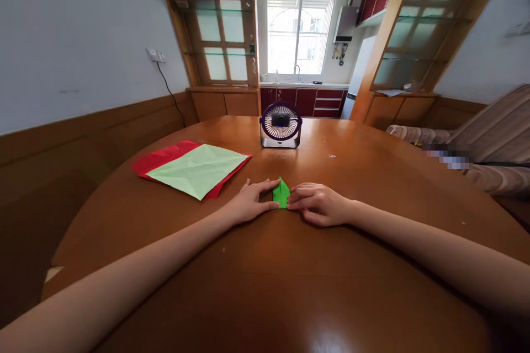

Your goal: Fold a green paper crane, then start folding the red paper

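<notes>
The folded paper piece at the bench's centre is bright green. At ten o'clock from it lies a pale mint-green sheet, creased, over a red sheet. At twelve o'clock stands a desk fan, dark purple with a silver base. The bench is glossy reddish-brown wood.

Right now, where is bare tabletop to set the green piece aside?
Bare wood lies right of the right hand toward the table edge, and in front between the forearms. Crowded: the paper sheets at left, the small fan behind the folded green paper, which the left hand also touches.
</notes>
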The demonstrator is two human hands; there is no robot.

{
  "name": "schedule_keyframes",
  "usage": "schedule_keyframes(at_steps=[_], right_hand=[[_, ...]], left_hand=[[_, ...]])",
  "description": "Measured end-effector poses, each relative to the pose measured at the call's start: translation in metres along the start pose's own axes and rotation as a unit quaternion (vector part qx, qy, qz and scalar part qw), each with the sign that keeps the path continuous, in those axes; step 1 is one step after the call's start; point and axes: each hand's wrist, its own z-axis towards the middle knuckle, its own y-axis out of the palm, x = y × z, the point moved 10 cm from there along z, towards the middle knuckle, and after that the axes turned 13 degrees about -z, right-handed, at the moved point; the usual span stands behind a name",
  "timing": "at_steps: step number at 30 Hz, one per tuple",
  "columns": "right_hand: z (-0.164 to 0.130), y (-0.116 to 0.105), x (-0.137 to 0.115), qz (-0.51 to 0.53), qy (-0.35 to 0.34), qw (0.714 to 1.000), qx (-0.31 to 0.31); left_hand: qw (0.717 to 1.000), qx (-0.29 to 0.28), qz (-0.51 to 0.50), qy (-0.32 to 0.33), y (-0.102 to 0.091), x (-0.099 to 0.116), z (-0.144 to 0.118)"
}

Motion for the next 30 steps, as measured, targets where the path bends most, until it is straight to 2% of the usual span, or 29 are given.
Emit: schedule_keyframes(at_steps=[6,12,14,19,23,25,30], right_hand=[[-0.001,-0.003,0.001,-0.004,-0.006,1.0,0.023],[-0.001,-0.001,0.005,-0.002,0.017,1.0,0.017],[-0.001,0.001,0.007,0.01,0.028,1.0,0.004],[-0.002,0.005,0.011,0.026,0.047,0.998,-0.03],[-0.003,0.005,0.011,0.028,0.048,0.998,-0.028],[-0.003,0.004,0.009,0.019,0.039,0.999,-0.016],[-0.005,-0.002,0.002,-0.018,0.021,0.999,0.023]], left_hand=[[0.999,-0.012,-0.031,0.036,-0.004,0.001,0.002],[0.989,0.091,-0.076,0.085,-0.02,0.006,-0.008],[0.985,0.11,-0.069,0.115,-0.021,0.012,-0.013],[0.977,0.106,0.054,0.176,-0.014,0.028,-0.022],[0.945,0.086,0.176,0.263,-0.003,0.047,-0.032],[0.938,0.067,0.184,0.284,0.001,0.052,-0.034],[0.958,0.041,0.124,0.255,0.003,0.042,-0.03]])
